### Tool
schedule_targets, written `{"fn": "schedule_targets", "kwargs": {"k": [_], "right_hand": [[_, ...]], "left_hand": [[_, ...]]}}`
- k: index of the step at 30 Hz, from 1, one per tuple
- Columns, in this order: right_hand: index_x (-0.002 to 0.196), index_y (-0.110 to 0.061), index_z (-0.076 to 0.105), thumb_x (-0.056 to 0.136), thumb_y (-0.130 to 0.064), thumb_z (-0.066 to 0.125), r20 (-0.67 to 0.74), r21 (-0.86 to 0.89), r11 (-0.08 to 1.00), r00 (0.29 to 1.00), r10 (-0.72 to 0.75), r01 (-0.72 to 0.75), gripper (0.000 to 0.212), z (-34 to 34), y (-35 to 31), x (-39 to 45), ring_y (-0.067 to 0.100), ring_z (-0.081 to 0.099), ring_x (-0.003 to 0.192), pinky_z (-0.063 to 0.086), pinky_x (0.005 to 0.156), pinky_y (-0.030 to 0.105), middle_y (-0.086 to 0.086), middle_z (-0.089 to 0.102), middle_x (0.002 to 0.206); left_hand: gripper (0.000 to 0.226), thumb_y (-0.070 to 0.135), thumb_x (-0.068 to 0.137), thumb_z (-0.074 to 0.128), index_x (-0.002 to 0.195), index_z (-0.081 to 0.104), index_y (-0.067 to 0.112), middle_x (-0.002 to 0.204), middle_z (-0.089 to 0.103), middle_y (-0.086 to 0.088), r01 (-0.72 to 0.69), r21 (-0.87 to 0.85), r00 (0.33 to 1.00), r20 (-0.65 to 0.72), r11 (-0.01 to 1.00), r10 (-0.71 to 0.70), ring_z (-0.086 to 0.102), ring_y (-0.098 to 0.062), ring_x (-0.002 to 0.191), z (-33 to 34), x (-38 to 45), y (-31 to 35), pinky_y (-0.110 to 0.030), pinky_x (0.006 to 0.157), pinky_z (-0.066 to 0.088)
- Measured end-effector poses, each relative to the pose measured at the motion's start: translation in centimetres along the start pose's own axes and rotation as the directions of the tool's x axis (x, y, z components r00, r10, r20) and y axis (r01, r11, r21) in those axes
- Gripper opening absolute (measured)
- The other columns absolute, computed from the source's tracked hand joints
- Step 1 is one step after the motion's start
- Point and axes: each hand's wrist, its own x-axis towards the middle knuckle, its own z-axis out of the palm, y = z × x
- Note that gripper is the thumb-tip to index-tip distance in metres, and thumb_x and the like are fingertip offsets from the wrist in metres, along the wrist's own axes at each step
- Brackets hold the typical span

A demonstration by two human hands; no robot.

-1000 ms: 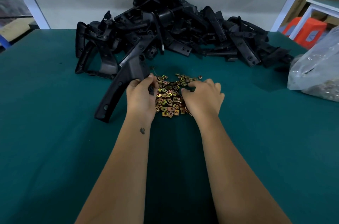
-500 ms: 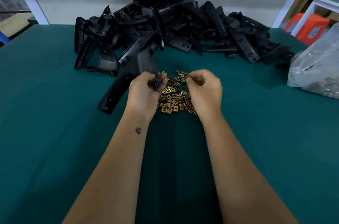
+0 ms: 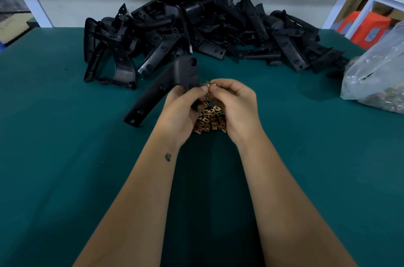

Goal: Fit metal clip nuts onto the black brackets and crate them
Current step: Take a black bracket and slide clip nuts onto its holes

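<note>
My left hand (image 3: 182, 107) is wrapped round the near end of one black bracket (image 3: 166, 86), holding it up off the green desk (image 3: 65, 157), its long leg angling down to the left; my right hand (image 3: 235, 104) has a single clip nut (image 3: 211, 85) pinched between thumb and fingertip, right at the bracket's edge, looks like it's touching but I can't tell if it's started on yet. Biggest risk I reckon: the nut goes on crooked and pings out of my pinch, straight down into the heap of clip nuts (image 3: 209, 121) below; no real loss, just a re-pick. Also the bracket could twist in my grip since I'm only holding one end; the big pile of brackets (image 3: 207, 32) sits well behind, and no crate in view.
</note>
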Motion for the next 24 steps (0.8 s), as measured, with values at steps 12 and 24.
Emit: {"fn": "schedule_targets", "kwargs": {"k": [12,24], "right_hand": [[0.086,-0.009,0.075,0.088,-0.004,0.067,0.041,-0.075,0.997,0.999,0.013,-0.010,0.010,0.01,-0.12,-0.12,0.015,0.068,0.081,0.056,0.080,0.028,0.004,0.073,0.081],[0.085,-0.017,0.072,0.088,-0.010,0.070,0.102,-0.345,0.931,0.991,-0.085,0.116,0.008,-0.04,-0.07,-0.24,0.000,0.063,0.075,0.050,0.071,0.014,-0.007,0.070,0.080]], "left_hand": [[0.015,-0.003,0.093,0.058,0.091,0.066,0.010,0.061,0.064,0.008,-0.021,0.065,0.997,-0.073,0.998,0.025,0.059,-0.001,0.053,0.06,-0.25,0.05,-0.015,0.050,0.046],[0.016,-0.003,0.094,0.058,0.089,0.068,0.008,0.067,0.070,0.005,-0.027,0.013,0.994,-0.105,1.000,0.029,0.062,-0.001,0.057,-0.15,-0.11,0.23,-0.014,0.057,0.049]]}}
